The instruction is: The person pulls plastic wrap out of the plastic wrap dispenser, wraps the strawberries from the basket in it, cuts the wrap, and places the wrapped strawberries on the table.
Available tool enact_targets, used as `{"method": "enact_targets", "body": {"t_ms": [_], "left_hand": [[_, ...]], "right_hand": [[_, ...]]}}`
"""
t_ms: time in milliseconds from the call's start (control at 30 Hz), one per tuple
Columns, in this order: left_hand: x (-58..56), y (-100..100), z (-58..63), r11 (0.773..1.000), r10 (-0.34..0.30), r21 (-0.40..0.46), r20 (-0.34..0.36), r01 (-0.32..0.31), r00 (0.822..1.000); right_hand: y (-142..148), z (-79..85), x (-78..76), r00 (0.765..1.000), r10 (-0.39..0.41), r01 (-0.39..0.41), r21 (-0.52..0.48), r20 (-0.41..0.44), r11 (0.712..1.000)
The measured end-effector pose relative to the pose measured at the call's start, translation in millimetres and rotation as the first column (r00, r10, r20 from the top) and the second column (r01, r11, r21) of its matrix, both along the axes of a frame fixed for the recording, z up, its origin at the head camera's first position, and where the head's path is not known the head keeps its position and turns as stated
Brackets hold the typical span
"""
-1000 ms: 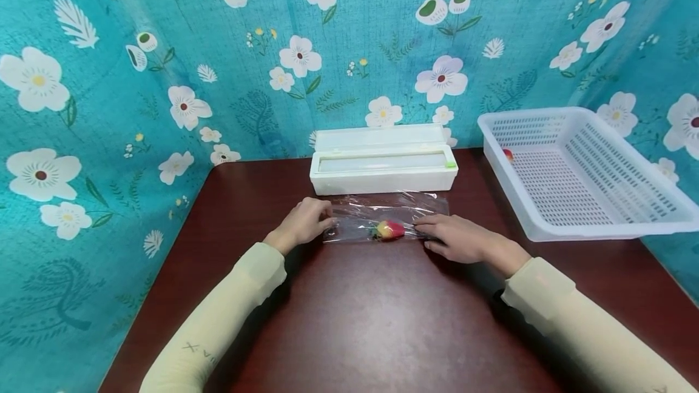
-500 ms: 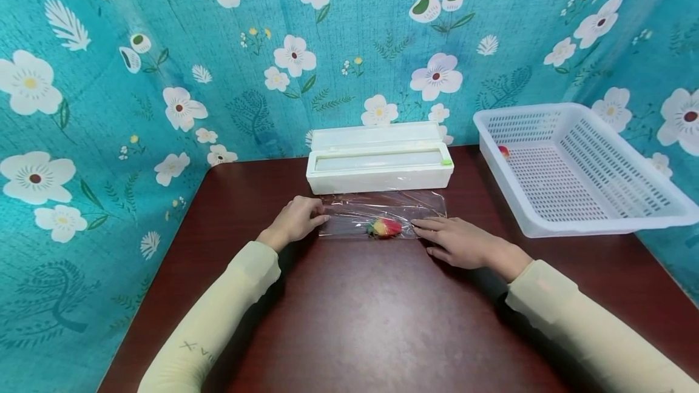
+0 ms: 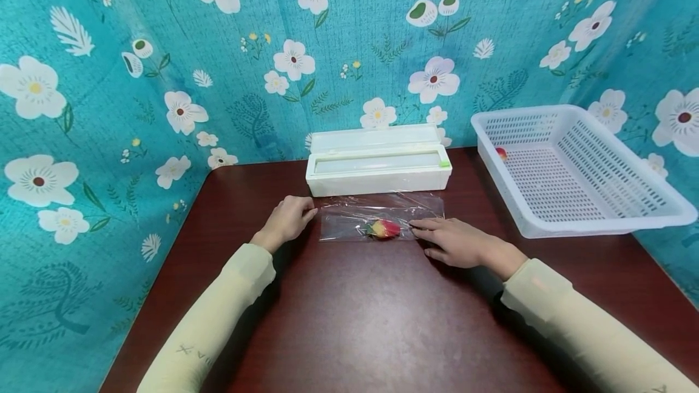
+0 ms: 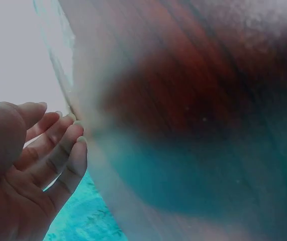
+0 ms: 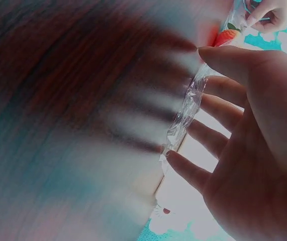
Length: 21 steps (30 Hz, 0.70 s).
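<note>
A sheet of clear cling film [image 3: 344, 223] lies on the table with a red and yellow strawberry [image 3: 384, 228] on it, green leaves to the left. My left hand [image 3: 287, 219] is just beyond the film's left end. In the left wrist view its fingers [image 4: 65, 160] are loosely bent with nothing between them. My right hand [image 3: 455, 241] rests at the film's right end. Its fingers [image 5: 221, 110] are spread and nearly straight, fingertips on the crinkled film edge in the right wrist view. Part of the film's right end is hidden under these fingers.
A white cling film box [image 3: 377, 182], its lid up, stands right behind the film. At the back right is a white plastic basket [image 3: 526, 211] with a small red fruit [image 3: 501, 153] by its left wall. A floral curtain [image 3: 349, 35] borders the dark table [image 3: 371, 320].
My left hand has drawn back to the left, off the film's left end. My right hand has stayed almost in place on the right end, and the strawberry lies where it was.
</note>
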State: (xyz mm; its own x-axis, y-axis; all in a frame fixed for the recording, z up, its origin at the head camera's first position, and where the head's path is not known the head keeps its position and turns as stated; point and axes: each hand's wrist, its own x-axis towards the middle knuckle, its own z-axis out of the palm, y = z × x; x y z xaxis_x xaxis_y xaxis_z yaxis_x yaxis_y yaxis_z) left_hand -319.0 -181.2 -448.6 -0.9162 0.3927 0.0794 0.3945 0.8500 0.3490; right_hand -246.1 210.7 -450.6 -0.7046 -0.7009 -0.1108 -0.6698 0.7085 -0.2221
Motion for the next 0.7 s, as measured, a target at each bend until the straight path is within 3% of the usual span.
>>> {"method": "enact_targets", "body": {"t_ms": [67, 167, 300, 367, 500, 700], "left_hand": [[3.8, 2, 2.5, 0.999, -0.035, 0.006, -0.016, 0.035, 0.999], [14.1, 14, 9.7, 0.984, -0.175, 0.012, -0.040, 0.175, 0.984], [31.9, 40, 18.8, 0.925, -0.381, -0.021, -0.012, 0.381, 0.925], [39.3, 52, 20.5, 0.901, -0.430, -0.054, 0.023, 0.431, 0.902], [44.9, 71, 18.1, 0.882, -0.451, -0.113, 0.079, 0.458, 0.889], [40.5, 79, 9.6, 0.887, -0.432, -0.113, 0.146, 0.449, 0.890]], "right_hand": [[0, 0.3, -0.4, 1.000, 0.001, -0.001, 0.003, 0.005, 1.000], [-1, 2.0, -2.1, 1.000, 0.004, -0.004, -0.003, 0.007, 1.000], [-5, 6.7, -6.8, 1.000, 0.004, -0.005, -0.037, -0.031, 0.999], [-10, 9.1, -9.6, 0.998, -0.001, -0.003, -0.064, -0.057, 0.998], [-24, 10.6, -14.9, 0.998, -0.001, -0.008, -0.131, -0.066, 0.991], [-38, 5.9, -17.4, 1.000, 0.010, -0.009, -0.169, 0.008, 0.986]]}}
